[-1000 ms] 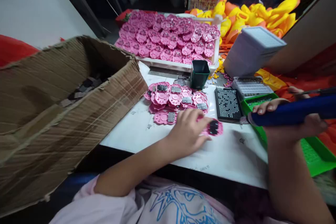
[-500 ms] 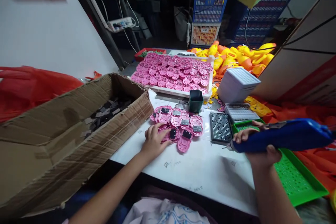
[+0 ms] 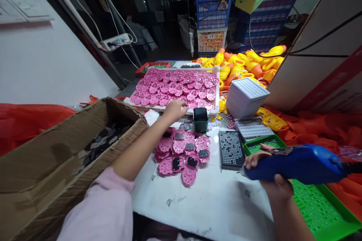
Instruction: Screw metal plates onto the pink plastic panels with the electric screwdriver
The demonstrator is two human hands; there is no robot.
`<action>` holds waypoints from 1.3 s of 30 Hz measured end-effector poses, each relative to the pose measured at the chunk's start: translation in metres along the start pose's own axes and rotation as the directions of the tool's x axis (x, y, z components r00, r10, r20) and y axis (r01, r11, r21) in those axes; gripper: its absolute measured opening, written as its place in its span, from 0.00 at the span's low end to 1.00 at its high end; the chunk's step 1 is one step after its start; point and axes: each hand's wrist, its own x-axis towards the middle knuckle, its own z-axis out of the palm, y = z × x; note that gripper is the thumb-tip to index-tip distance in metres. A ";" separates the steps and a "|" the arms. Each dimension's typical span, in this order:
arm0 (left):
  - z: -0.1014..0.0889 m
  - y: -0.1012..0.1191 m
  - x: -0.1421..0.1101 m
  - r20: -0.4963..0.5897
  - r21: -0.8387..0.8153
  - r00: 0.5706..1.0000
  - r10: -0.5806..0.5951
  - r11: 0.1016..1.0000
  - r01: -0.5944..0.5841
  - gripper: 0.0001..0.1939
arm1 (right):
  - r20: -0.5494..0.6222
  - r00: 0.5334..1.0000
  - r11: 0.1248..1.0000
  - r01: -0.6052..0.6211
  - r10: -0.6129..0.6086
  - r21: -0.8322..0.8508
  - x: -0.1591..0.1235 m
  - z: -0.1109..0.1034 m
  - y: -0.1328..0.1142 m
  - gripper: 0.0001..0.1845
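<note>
My right hand (image 3: 268, 165) is wrapped round a blue electric screwdriver (image 3: 296, 163), whose tip end points left over the white work surface. My left hand (image 3: 175, 110) reaches over the near edge of a white tray (image 3: 217, 90) full of pink plastic shells (image 3: 166, 86). Its thumb and fingertips look a little apart beside the nearest shells, with no part visible between them. In front of it, on the table, several pink shells with black or grey covers (image 3: 189, 167) lie in a cluster. My left forearm hides part of that cluster.
On the left stands a cardboard box (image 3: 127, 135) holding dark flat pieces. A dark green cup (image 3: 200, 120), a black perforated tray (image 3: 231, 150), a white tray stack (image 3: 246, 96) and a green tray (image 3: 325, 211) are to the right. Yellow-orange plastic parts (image 3: 249, 62) pile up behind.
My left hand has left the shell cluster and moved forward to the tray of pink shells. The screwdriver stays in my right hand. The camera view has shifted.
</note>
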 end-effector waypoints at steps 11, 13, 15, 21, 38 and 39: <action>0.057 0.003 0.105 0.057 0.147 0.936 -0.348 0.930 0.337 0.18 | 0.088 0.996 1.000 -0.008 0.010 -0.029 -0.002 -0.005 0.001 0.31; 0.062 -0.001 0.107 0.047 0.139 0.940 -0.339 0.934 0.330 0.18 | 0.078 0.997 1.000 -0.016 0.018 -0.026 -0.002 -0.005 0.002 0.31; 0.064 -0.005 0.108 0.023 0.119 0.945 -0.326 0.940 0.321 0.19 | 0.068 0.997 1.000 -0.021 0.022 -0.020 -0.002 -0.006 0.001 0.31; 0.058 -0.009 0.103 -0.079 0.031 0.962 -0.262 0.964 0.265 0.18 | 0.020 1.000 1.000 -0.023 0.024 -0.011 0.000 -0.005 -0.004 0.30; 0.042 -0.025 0.066 -0.114 0.022 0.970 -0.213 0.976 0.217 0.18 | -0.043 0.998 0.999 -0.053 0.053 0.013 0.001 -0.002 -0.007 0.30; 0.042 -0.026 0.064 -0.113 0.024 0.969 -0.218 0.975 0.222 0.18 | -0.044 0.998 0.999 -0.053 0.054 0.012 0.001 -0.002 -0.007 0.30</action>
